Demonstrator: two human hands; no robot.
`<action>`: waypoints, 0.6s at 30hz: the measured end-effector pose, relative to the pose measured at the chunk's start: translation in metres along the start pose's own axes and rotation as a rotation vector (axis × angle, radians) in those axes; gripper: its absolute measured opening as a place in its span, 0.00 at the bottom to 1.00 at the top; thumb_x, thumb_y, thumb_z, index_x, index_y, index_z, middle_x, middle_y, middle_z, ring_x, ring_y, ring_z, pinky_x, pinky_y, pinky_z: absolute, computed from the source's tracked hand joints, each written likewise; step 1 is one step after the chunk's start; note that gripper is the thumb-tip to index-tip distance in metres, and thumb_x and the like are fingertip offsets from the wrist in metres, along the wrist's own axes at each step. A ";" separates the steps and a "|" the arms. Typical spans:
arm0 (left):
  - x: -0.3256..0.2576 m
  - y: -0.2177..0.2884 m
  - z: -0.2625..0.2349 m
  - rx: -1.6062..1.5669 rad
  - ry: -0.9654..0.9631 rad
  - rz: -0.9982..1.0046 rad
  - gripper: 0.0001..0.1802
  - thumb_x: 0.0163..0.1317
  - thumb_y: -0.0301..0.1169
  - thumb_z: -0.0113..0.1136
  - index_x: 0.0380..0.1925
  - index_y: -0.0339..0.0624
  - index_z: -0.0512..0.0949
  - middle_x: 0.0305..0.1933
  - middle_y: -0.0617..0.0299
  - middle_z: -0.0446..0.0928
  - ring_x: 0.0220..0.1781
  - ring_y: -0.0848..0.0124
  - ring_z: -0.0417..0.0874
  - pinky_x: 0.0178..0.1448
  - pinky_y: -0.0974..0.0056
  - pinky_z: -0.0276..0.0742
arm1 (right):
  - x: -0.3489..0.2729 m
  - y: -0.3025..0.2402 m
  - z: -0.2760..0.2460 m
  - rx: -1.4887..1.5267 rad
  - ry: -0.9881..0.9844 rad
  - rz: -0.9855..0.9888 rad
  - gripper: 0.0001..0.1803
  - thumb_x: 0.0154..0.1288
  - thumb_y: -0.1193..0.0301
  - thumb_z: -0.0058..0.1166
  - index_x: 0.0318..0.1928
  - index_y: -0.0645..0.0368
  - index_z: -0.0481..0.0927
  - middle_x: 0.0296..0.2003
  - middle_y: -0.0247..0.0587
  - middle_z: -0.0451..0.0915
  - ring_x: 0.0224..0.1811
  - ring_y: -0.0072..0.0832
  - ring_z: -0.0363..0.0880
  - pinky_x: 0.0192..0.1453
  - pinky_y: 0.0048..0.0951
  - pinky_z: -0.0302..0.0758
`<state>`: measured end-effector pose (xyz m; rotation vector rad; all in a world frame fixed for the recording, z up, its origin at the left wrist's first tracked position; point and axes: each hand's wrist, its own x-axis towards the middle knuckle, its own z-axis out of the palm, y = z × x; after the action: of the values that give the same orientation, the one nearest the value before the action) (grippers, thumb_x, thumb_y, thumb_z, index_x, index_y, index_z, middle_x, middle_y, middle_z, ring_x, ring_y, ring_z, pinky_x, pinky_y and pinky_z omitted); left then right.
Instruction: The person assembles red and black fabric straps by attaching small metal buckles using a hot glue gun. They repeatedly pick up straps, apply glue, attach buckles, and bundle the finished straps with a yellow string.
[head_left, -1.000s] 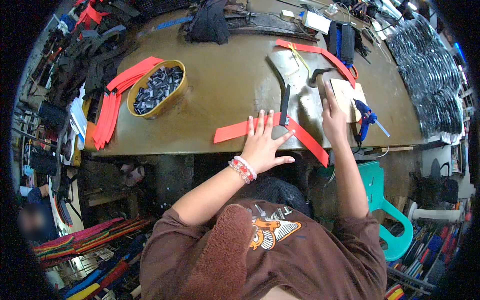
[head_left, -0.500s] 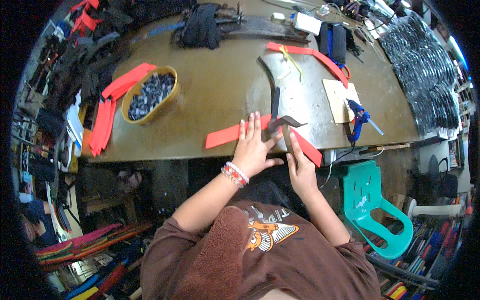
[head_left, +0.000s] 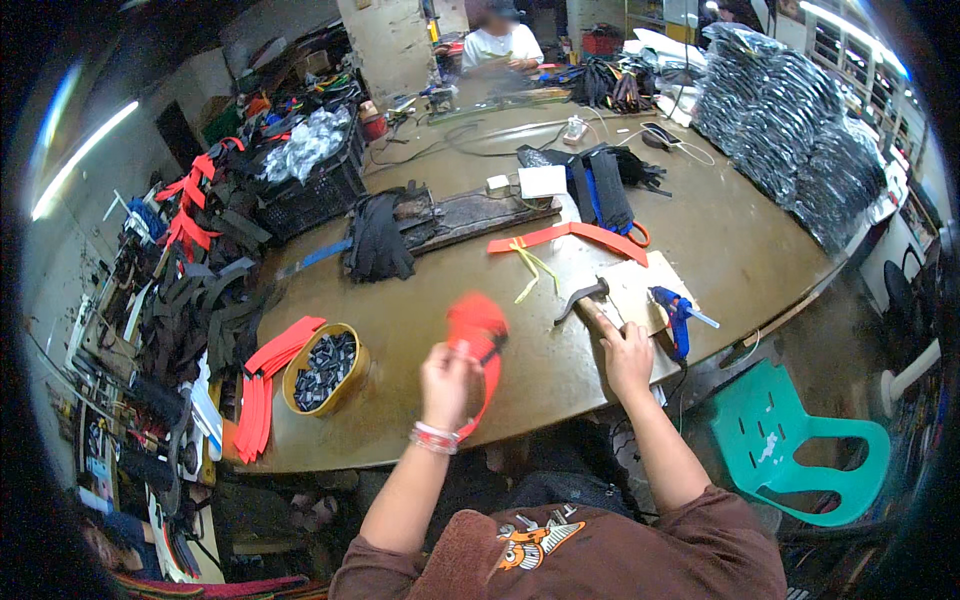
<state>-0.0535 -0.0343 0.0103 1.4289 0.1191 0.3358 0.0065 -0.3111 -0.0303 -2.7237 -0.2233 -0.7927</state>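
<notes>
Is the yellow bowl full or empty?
Nearly full: the yellow bowl holds a heap of small dark pieces up to its rim.

Tabletop (head_left: 560, 370), brown, curved near edge. Lying on it: yellow bowl (head_left: 325, 368) near left, red straps (head_left: 262, 392) beside; hammer (head_left: 583, 297), blue glue gun (head_left: 676, 315) right.

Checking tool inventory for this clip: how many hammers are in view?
1: a hammer lies on the table by the pale board, under the right hand. Others may be hidden in clutter.

Red strap (head_left: 478, 330) in my left hand (head_left: 446, 383) motion-blurred, shape unclear; hammer (head_left: 583, 297) handle hidden under my right hand (head_left: 628, 355).
</notes>
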 end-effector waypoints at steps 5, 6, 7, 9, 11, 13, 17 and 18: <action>-0.025 0.004 -0.030 -0.552 0.150 -0.451 0.12 0.69 0.33 0.51 0.36 0.33 0.75 0.46 0.47 0.78 0.50 0.59 0.81 0.59 0.59 0.78 | 0.001 0.002 0.002 0.004 -0.044 0.022 0.23 0.59 0.68 0.54 0.56 0.35 0.76 0.32 0.40 0.71 0.41 0.39 0.72 0.43 0.39 0.71; -0.035 0.006 -0.034 -0.577 0.035 -0.631 0.15 0.70 0.34 0.49 0.39 0.31 0.76 0.47 0.44 0.78 0.54 0.53 0.79 0.61 0.54 0.76 | 0.001 0.002 0.002 -0.021 -0.092 0.020 0.23 0.59 0.68 0.54 0.56 0.34 0.76 0.34 0.41 0.71 0.41 0.39 0.71 0.42 0.39 0.70; -0.043 0.007 -0.035 -0.461 -0.033 -0.724 0.20 0.71 0.37 0.47 0.48 0.27 0.73 0.53 0.38 0.74 0.57 0.52 0.77 0.60 0.53 0.77 | 0.003 0.002 0.001 0.004 -0.073 0.016 0.23 0.59 0.68 0.54 0.56 0.34 0.76 0.34 0.41 0.71 0.42 0.40 0.71 0.42 0.39 0.70; -0.047 0.008 -0.034 -0.104 -0.111 -0.591 0.23 0.71 0.37 0.46 0.56 0.26 0.69 0.57 0.37 0.71 0.61 0.48 0.73 0.65 0.52 0.71 | 0.006 0.000 -0.005 0.003 -0.159 0.019 0.23 0.59 0.68 0.54 0.56 0.33 0.76 0.35 0.43 0.71 0.42 0.41 0.71 0.42 0.39 0.70; -0.035 0.006 -0.029 0.622 -0.276 0.101 0.26 0.70 0.38 0.46 0.59 0.26 0.66 0.61 0.37 0.68 0.65 0.46 0.68 0.69 0.50 0.64 | 0.014 -0.005 -0.015 -0.005 -0.114 -0.070 0.23 0.58 0.68 0.55 0.56 0.40 0.76 0.39 0.44 0.71 0.45 0.41 0.70 0.46 0.42 0.68; -0.020 -0.001 -0.021 1.140 -0.363 0.450 0.31 0.69 0.42 0.45 0.63 0.28 0.61 0.68 0.39 0.60 0.72 0.45 0.56 0.74 0.47 0.49 | 0.024 -0.017 -0.023 -0.136 -0.176 -0.112 0.23 0.56 0.67 0.58 0.55 0.46 0.77 0.42 0.44 0.73 0.48 0.42 0.70 0.51 0.42 0.67; -0.021 -0.019 -0.009 1.485 -0.538 0.141 0.37 0.69 0.46 0.45 0.67 0.29 0.53 0.72 0.40 0.51 0.74 0.47 0.51 0.74 0.47 0.49 | 0.041 -0.071 -0.010 -0.009 -0.263 -0.236 0.23 0.54 0.56 0.60 0.44 0.59 0.79 0.47 0.52 0.76 0.52 0.43 0.73 0.51 0.43 0.72; -0.019 -0.022 -0.007 1.473 -0.460 0.232 0.31 0.67 0.43 0.48 0.62 0.32 0.63 0.68 0.40 0.60 0.70 0.46 0.59 0.71 0.46 0.57 | 0.042 -0.090 0.001 0.043 -0.431 -0.182 0.24 0.55 0.55 0.59 0.44 0.61 0.78 0.45 0.53 0.77 0.50 0.44 0.75 0.49 0.43 0.74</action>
<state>-0.0704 -0.0354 -0.0149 2.9526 -0.2423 0.0445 0.0212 -0.2226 0.0128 -2.8291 -0.5787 -0.2258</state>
